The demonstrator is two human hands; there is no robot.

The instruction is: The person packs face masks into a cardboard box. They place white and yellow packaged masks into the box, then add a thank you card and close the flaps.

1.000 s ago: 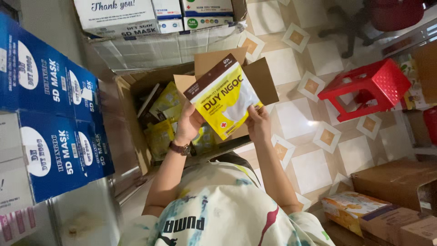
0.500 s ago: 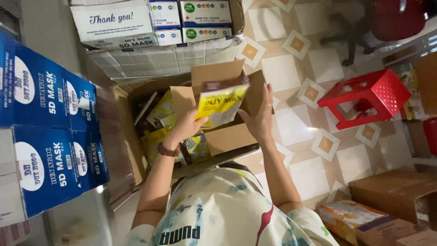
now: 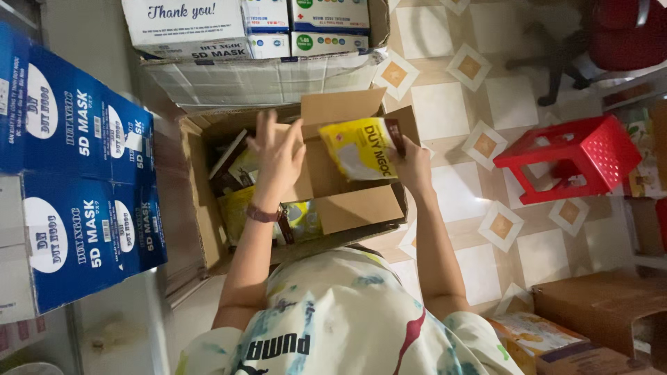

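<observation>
Both of my hands are up over the open cardboard box [image 3: 208, 208] on the floor. My right hand [image 3: 415, 165] is closed on the yellow pack [image 3: 363, 147], pinching its right end. My left hand [image 3: 276, 158] holds nothing. Its fingers [image 3: 264, 128] are spread wide, and it hangs just left of the pack, not touching it. I wear a dark band [image 3: 262, 214] on that wrist.

The yellow pack is flat and soft-looking, bright yellow with dark letters and a white picture on its left part. It has a dark strip at the end I hold. It lies tilted, above the right side of the box, over a brown flap [image 3: 354, 208] that folds inward.

Down inside the box, near its left wall, I see more yellow packs [image 3: 240, 208] and some dark flat things [image 3: 229, 156]. I cannot tell what those dark things are.

Close to me, at my right, lie a brown carton [image 3: 597, 305] and a colourful packet [image 3: 535, 333] on the tiled floor [image 3: 445, 111]. A red plastic stool [image 3: 570, 156] stands farther right, well apart from the box.

At my left, big blue boxes [image 3: 76, 180] are stacked, right next to the box's left wall. Past the far edge of the box sits another carton [image 3: 264, 76] full of white and blue boxes [image 3: 278, 21].
</observation>
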